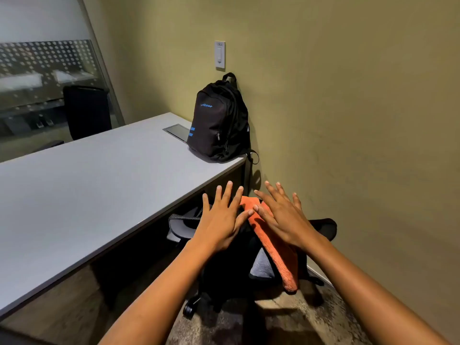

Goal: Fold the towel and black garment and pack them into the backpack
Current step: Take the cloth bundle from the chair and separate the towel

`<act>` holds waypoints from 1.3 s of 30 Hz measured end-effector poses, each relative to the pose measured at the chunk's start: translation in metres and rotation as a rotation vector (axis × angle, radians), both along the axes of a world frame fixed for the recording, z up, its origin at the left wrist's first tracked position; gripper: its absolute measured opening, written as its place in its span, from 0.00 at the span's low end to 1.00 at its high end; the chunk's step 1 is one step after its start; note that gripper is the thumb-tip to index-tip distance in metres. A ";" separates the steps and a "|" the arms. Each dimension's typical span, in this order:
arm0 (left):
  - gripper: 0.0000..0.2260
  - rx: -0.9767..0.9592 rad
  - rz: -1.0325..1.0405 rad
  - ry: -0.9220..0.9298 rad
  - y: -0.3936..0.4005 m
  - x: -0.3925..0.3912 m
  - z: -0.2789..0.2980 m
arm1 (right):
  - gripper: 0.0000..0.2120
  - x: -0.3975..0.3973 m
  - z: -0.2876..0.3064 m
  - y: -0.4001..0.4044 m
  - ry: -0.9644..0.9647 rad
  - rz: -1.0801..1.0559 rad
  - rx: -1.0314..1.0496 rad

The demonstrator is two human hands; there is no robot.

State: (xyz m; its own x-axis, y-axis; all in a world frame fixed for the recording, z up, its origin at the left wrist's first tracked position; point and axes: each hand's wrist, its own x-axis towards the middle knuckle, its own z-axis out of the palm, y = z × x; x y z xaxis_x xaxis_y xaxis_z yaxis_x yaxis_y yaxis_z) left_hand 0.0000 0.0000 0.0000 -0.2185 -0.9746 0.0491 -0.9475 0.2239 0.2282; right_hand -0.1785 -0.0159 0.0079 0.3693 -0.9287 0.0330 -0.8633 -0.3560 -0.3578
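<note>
An orange towel (pixel 272 247) hangs over the back of an office chair, on top of a black garment (pixel 229 265) draped there too. My left hand (pixel 221 220) hovers flat with fingers spread over the black garment, left of the towel. My right hand (pixel 281 215) is spread flat over the towel's upper part; I cannot tell whether it touches. Neither hand holds anything. A black backpack (pixel 219 120) with blue stripes stands upright and zipped at the desk's far right corner, leaning on the wall.
The grey desk (pixel 99 190) stretches to the left, with a cable hatch (pixel 178 130) beside the backpack. The office chair (pixel 261 267) stands between desk and olive wall, its wheels on the carpet. Another dark chair (pixel 87 110) is behind the glass partition.
</note>
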 end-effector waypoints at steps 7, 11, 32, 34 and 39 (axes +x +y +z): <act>0.46 0.193 -0.087 -0.015 0.021 0.000 -0.028 | 0.50 -0.022 -0.027 0.017 0.021 0.052 0.149; 0.60 0.198 -0.130 -0.034 0.017 0.006 -0.035 | 0.54 -0.029 -0.034 0.019 0.045 0.094 0.204; 0.30 -0.289 -0.184 0.068 0.017 0.007 -0.067 | 0.58 -0.025 -0.038 0.022 0.090 0.128 0.171; 0.31 -0.293 -0.172 0.128 0.017 0.008 -0.066 | 0.59 -0.024 -0.038 0.019 0.057 0.134 0.162; 0.39 -0.181 -0.099 0.342 0.018 0.009 -0.058 | 0.61 -0.011 -0.034 0.010 -0.023 0.244 0.083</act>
State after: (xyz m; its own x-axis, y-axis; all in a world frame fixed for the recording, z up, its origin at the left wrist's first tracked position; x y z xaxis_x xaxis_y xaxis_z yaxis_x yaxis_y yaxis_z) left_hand 0.0091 0.0184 -0.0578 -0.2519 -0.9185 0.3046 -0.7958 0.3758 0.4749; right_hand -0.1892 -0.0055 -0.0258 0.5828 -0.8121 -0.0288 -0.7469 -0.5214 -0.4127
